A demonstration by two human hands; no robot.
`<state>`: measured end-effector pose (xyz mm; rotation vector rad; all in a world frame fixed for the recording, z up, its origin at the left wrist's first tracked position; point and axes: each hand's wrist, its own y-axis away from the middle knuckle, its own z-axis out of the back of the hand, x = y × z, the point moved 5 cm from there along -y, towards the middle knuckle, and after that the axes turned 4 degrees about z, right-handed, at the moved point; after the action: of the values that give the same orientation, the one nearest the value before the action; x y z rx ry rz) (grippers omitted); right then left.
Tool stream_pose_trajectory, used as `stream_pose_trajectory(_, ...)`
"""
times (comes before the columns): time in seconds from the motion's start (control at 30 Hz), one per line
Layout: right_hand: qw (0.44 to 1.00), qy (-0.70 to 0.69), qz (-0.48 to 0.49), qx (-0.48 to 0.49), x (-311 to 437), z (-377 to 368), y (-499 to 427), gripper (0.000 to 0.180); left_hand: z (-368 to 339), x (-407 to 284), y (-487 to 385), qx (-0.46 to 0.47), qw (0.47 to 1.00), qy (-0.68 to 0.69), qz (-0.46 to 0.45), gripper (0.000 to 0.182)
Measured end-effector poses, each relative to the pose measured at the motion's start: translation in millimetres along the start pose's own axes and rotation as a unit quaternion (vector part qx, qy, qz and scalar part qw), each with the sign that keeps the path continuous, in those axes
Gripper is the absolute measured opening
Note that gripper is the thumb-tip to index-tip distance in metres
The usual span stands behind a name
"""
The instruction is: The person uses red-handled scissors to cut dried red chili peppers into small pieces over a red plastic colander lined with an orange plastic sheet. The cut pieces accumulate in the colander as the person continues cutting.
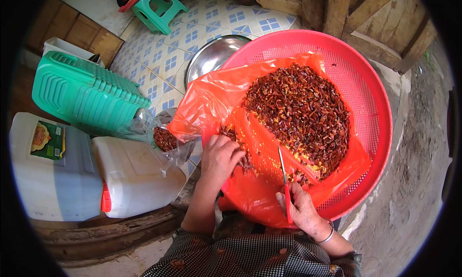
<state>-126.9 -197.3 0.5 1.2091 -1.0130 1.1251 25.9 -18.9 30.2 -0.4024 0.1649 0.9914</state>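
Note:
My right hand [303,208] grips red-handled scissors [287,194], their blades pointing away from me and looking closed. With fingers curled, my left hand [220,159] reaches into a small pile of dried red chilies [244,162]; its fingertips are partly hidden, so a grasp cannot be confirmed. Both hands are over a red plastic bag [249,201] spread in a round pink mesh basket [368,96]. Toward the basket's far right, a large heap of cut dried chilies [299,114] lies on the bag. Loose yellow seeds [269,152] are scattered between the two piles.
A clear plastic bag holding dried chilies [165,139] lies left of the basket. Beyond it are stacked green plastic stools [90,92] and two plastic jugs [137,172]. A steel basin [213,56] sits partly under the basket. A wooden door [382,31] stands at far right.

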Motion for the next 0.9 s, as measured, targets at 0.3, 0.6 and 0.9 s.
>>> stream_pose_trajectory(0.3, 1.000, 0.019, -0.008, 0.006, -1.5, -0.8, 0.0, 0.030, -22.9, -19.6, 17.7, 0.076, 0.990, -0.111, 0.035, 0.030)
stream_pose_trajectory(0.6, 0.999, 0.042, -0.014, 0.013, -1.2, -2.6, 0.1, 0.032, -23.9, -9.5, 18.4, 0.054, 0.990, -0.108, 0.072, 0.018)
stream_pose_trajectory(0.9, 0.996, 0.063, -0.041, 0.039, 2.2, -3.9, -0.2, 0.033, -17.1, -9.2, 17.3, 0.002, 0.997, 0.010, 0.072, 0.011)
